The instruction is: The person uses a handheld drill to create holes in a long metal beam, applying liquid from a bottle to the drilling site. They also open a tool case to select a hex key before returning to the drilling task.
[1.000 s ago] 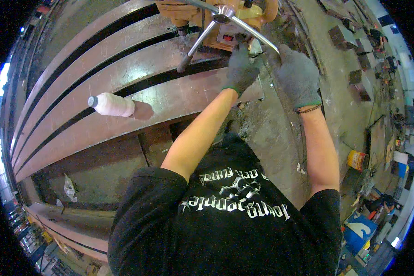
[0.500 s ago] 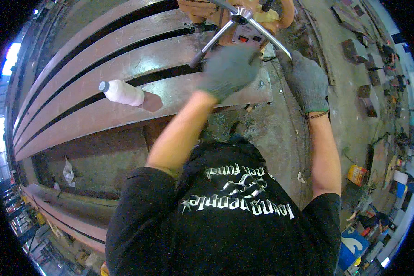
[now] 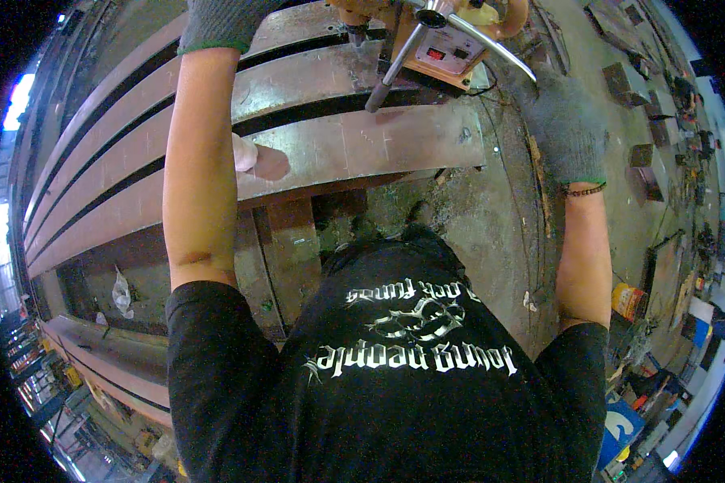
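My right hand (image 3: 568,129), in a dark grey knit glove, is closed around the end of one spoke of a metal feed handle (image 3: 495,47); the spoke's knob is hidden in the glove. The handle belongs to an orange-tan drilling machine (image 3: 451,56) with a small switch panel. Another spoke, with a dark grip (image 3: 376,98), points down toward me. My left hand (image 3: 225,22), gloved alike, reaches to the top edge over the slotted metal table (image 3: 354,141); its fingers are out of view. Below the machine head shows a dark spindle end (image 3: 356,36).
A white bottle (image 3: 245,153) stands on the table, mostly hidden behind my left forearm. On the floor at right lie metal blocks (image 3: 627,84), cables and an orange-yellow bucket (image 3: 627,300). A crumpled clear plastic piece (image 3: 122,294) is in the recess at left.
My left hand has swung from in front of the machine to the far left, across the bottle. My right hand has moved slightly outward and up with the spoke, and the handle has turned.
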A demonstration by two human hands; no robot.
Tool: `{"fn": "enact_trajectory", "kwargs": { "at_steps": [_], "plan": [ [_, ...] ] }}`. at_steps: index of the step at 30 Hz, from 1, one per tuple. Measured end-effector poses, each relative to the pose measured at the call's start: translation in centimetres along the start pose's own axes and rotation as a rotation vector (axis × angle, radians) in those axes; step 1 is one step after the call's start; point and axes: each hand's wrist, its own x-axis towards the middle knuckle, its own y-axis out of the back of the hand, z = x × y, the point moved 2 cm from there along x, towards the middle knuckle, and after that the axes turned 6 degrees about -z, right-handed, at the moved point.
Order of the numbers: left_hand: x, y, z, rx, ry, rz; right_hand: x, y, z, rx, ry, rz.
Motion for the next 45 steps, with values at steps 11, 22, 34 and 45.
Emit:
{"fn": "enact_trajectory", "kwargs": {
  "at_steps": [11,22,34,45],
  "plan": [
    [-0.4,0.2,0.7,-0.022,0.076,-0.009,0.1,1.4,-0.4,0.047,-0.112,-0.161],
    [-5.7,1.0,0.6,-0.860,-0.029,0.590,-3.9,-11.1,-4.3,0.452,-0.400,-0.168],
    [-14.3,0.7,-4.1,-0.741,0.265,0.412,3.5,-22.6,-22.8,1.542,-0.269,-0.450],
    [-4.2,2.2,3.3,-0.598,-0.070,0.380,-6.0,-12.8,-1.0,0.722,-0.383,-0.077]
  ]
}}
